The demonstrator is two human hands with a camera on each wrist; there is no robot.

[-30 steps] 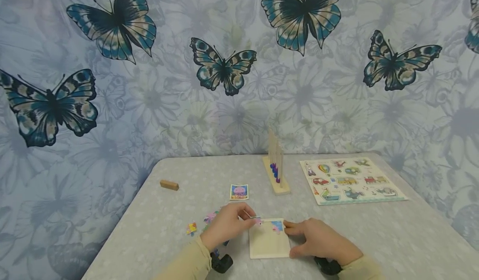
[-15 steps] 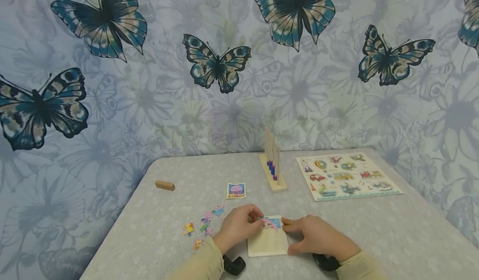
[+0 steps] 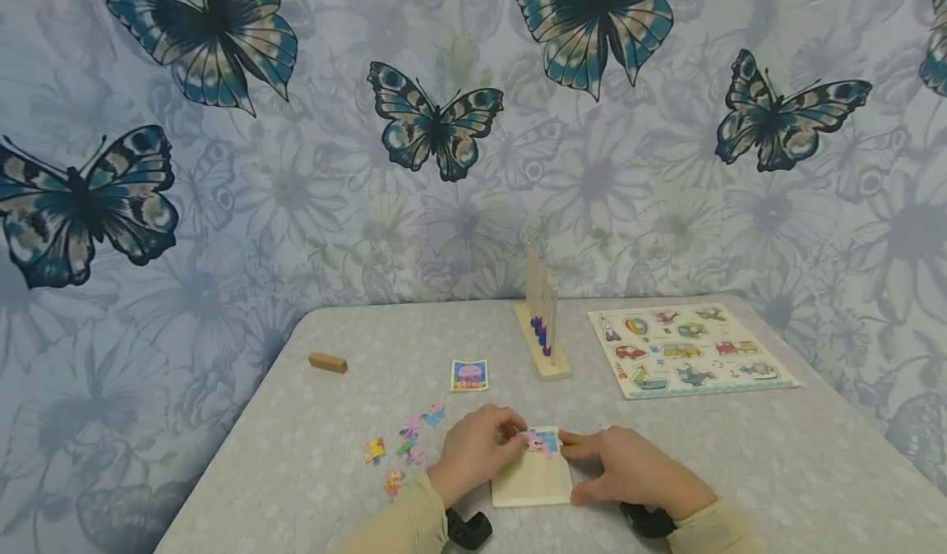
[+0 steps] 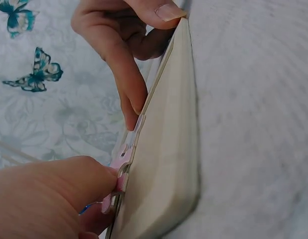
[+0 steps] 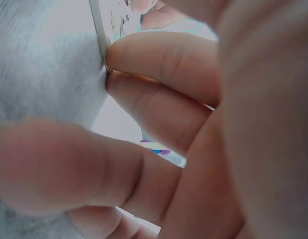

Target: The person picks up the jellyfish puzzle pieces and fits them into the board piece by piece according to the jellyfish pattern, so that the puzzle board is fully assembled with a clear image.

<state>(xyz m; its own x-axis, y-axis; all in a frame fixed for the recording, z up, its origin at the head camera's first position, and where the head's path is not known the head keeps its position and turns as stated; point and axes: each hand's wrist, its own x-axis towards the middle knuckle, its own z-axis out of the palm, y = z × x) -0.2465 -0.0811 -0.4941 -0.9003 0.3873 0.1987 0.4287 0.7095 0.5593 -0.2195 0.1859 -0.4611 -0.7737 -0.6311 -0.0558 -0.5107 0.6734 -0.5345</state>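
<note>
A pale wall (image 3: 466,242) printed with grey flowers and large blue-and-black butterflies fills the background. Against it stands the desk (image 3: 296,439), its covering light grey with a faint pattern. On the far right of the desk lies a picture board (image 3: 688,348) showing vehicles and a balloon.

Two hands, in pale yellow sleeves (image 3: 403,521), work at the near side. The right hand (image 3: 621,463) is spread wide, its index finger and thumb touching the right edge of a square wooden board (image 3: 528,484), which lies flat between both hands. The left hand (image 3: 481,451) is narrowed at the board's upper left corner, thumb and finger pinching a pink puzzle piece (image 4: 123,183).

Behind the board, a wooden stand (image 3: 551,366) with upright rods carries blue and purple beads (image 3: 542,336). To its left lies a small card (image 3: 469,376) with a pink figure; farther left, a brown block (image 3: 328,362). Smallest are the loose pieces (image 3: 411,429), pink, blue, green and yellow, scattered left of the left hand, and the pink-and-blue pieces (image 3: 546,440) along the board's top edge.
</note>
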